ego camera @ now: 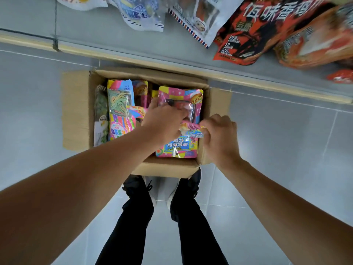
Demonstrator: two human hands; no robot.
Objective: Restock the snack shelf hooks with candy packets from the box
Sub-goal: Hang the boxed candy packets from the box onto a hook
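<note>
An open cardboard box (76, 111) sits on the floor in front of my feet, holding several bright candy packets. A pink hot-dog candy packet (183, 96) lies on top at the box's right side. My left hand (162, 121) reaches into the box and its fingers curl onto that packet's clear window. My right hand (221, 134) is at the box's right edge, pinching a smaller pink and blue candy packet (191, 130) just above the big one. A packet of green and yellow strip candy (120, 108) stands at the box's left side.
Hanging snack bags cross the top of the view: red and orange bags (248, 31) at right, white and blue ones (139, 10) at centre. A yellowish shelf base strip (133, 58) runs behind the box. Grey floor tiles surround it; my black shoes (162, 188) touch its near side.
</note>
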